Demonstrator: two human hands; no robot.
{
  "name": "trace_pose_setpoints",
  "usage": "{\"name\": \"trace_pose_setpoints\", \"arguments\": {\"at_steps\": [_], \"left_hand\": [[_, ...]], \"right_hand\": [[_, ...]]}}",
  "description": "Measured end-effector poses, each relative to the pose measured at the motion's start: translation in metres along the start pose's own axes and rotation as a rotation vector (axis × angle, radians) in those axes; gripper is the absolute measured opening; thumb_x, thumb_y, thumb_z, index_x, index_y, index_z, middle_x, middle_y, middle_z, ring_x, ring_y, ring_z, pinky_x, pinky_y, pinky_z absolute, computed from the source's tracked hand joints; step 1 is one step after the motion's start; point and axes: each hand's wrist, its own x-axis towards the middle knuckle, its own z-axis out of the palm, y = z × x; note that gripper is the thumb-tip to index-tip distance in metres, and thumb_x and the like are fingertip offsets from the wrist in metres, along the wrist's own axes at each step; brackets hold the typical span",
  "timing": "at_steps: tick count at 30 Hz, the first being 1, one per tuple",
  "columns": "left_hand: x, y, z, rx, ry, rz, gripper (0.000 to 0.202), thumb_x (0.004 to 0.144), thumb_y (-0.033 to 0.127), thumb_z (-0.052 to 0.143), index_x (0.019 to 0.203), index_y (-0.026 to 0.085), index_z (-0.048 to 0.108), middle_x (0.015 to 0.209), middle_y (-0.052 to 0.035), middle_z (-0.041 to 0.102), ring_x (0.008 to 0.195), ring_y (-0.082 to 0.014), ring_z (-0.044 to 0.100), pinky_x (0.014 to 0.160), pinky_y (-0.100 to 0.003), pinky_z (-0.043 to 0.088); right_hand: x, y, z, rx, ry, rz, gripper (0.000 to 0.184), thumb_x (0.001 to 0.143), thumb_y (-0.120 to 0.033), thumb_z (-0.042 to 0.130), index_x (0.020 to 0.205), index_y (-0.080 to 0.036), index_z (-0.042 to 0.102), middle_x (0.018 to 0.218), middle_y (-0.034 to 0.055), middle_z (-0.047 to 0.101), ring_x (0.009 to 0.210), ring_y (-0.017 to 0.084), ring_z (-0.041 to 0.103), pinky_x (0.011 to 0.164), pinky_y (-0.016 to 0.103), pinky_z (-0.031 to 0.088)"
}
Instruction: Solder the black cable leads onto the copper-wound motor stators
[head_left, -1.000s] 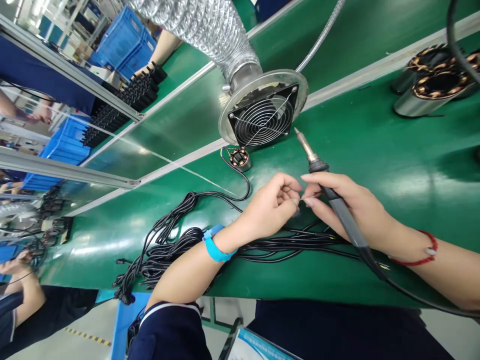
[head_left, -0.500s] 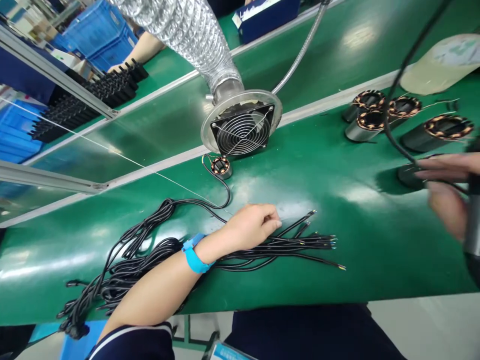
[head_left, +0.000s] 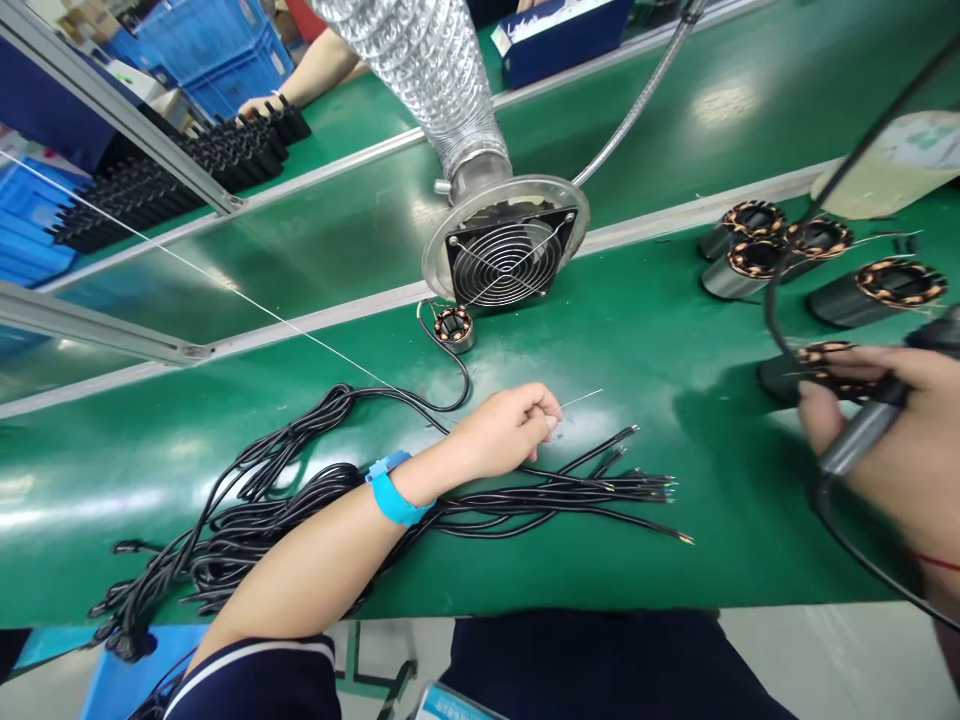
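My left hand (head_left: 510, 428), with a blue wristband, pinches a thin silvery wire (head_left: 581, 399) just above a bundle of black cables (head_left: 570, 495) lying on the green belt (head_left: 645, 340). The wire runs back to the upper left across the belt. My right hand (head_left: 892, 440) is at the right edge, closed round the grey handle of a soldering iron (head_left: 862, 440), whose black cord loops upward. That hand sits over a copper-wound stator (head_left: 817, 362). A small stator (head_left: 454, 328) with a black lead lies before the fan.
A fume extractor fan (head_left: 506, 262) on a silver ribbed duct (head_left: 420, 60) stands mid-belt. Several wound stators (head_left: 754, 262) lie at the right. Another person's hand (head_left: 259, 105) rests by rows of black parts (head_left: 172, 175) across the belt. Blue crates (head_left: 210, 40) stand far left.
My right hand swung the soldering iron away to the right, over the stators. The left hand stayed by the cable ends, now lifted slightly with the thin wire pinched. The view shifted right.
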Motion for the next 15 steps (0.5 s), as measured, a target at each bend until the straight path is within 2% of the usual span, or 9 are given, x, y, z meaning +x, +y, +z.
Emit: {"name": "trace_pose_setpoints", "arguments": {"at_steps": [3, 7, 10, 15], "left_hand": [[0.002, -0.002, -0.002, -0.027, 0.009, -0.002, 0.004, 0.090, 0.015, 0.050, 0.088, 0.017, 0.053, 0.071, 0.0065, 0.058, 0.051, -0.0045, 0.052, 0.054, -0.020, 0.041], [0.006, -0.003, -0.005, -0.084, 0.072, -0.022, 0.004, 0.089, 0.013, 0.052, 0.089, 0.016, 0.054, 0.070, 0.0073, 0.056, 0.051, -0.0043, 0.052, 0.054, -0.019, 0.040], [0.009, -0.002, -0.008, -0.141, 0.140, -0.042, 0.005, 0.089, 0.012, 0.052, 0.086, 0.016, 0.053, 0.069, 0.0075, 0.055, 0.050, -0.0040, 0.049, 0.053, -0.020, 0.038], [0.016, -0.003, -0.008, -0.207, 0.302, 0.016, 0.008, 0.086, 0.012, 0.059, 0.078, 0.014, 0.056, 0.068, 0.0069, 0.053, 0.059, -0.0052, 0.044, 0.062, -0.021, 0.037]], "right_hand": [[0.011, -0.046, 0.002, 0.092, 0.125, -0.253, 0.015, 0.086, -0.031, 0.059, 0.096, -0.020, 0.061, 0.080, 0.0101, 0.069, 0.062, 0.022, 0.056, 0.054, 0.035, 0.043], [0.022, -0.099, 0.006, 0.164, 0.112, -0.419, 0.012, 0.094, -0.025, 0.051, 0.102, -0.023, 0.059, 0.085, 0.0053, 0.070, 0.070, 0.021, 0.062, 0.071, 0.037, 0.050], [0.025, -0.124, 0.003, 0.175, 0.134, -0.468, 0.012, 0.095, -0.020, 0.053, 0.106, -0.023, 0.056, 0.077, 0.0016, 0.066, 0.069, 0.020, 0.061, 0.075, 0.038, 0.047], [0.020, -0.148, -0.005, 0.212, 0.142, -0.464, 0.019, 0.093, -0.013, 0.057, 0.110, -0.022, 0.054, 0.075, 0.0014, 0.062, 0.062, 0.018, 0.056, 0.057, 0.033, 0.038]]}}
